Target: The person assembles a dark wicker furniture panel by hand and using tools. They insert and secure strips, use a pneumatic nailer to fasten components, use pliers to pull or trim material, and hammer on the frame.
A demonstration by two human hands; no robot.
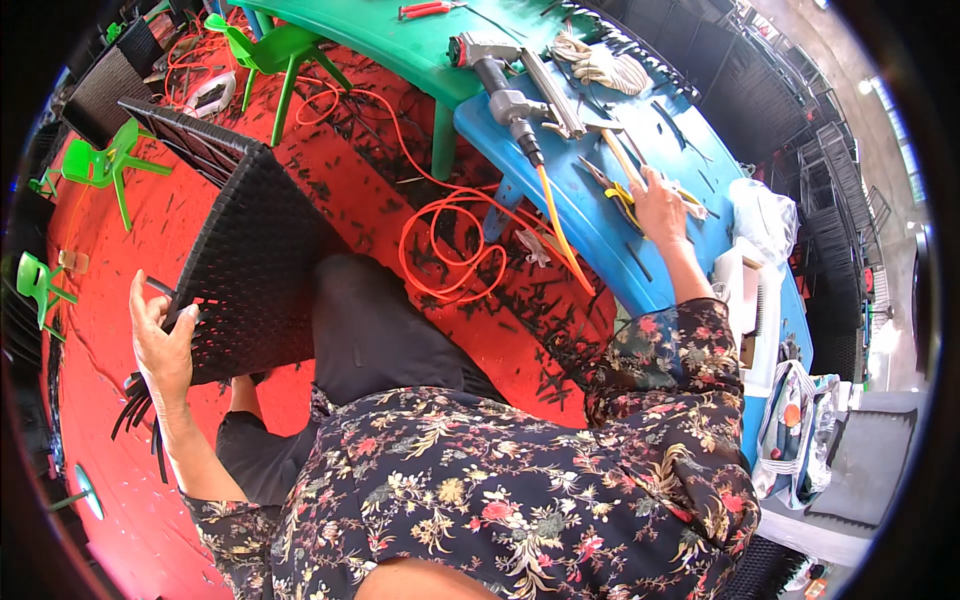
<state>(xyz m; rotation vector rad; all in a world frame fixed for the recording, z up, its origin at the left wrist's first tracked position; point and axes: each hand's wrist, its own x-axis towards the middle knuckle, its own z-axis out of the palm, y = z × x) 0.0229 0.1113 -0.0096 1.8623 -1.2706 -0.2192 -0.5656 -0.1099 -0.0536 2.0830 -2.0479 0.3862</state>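
The left hand [163, 345], fingers loosely spread, touches a black woven panel [250, 240] — best braced steady — while the right hand [660, 207] grasps a tan-handled tool [620, 156].

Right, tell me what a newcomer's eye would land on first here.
Probably the bright red floor, littered with dark scraps around an orange hose at centre. Then come the dark woven panel at the left hand, and the grey power tool on the blue table near the right hand.

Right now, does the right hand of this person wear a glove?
No, the right hand is bare, and a pale work glove lies apart from it on the blue table.
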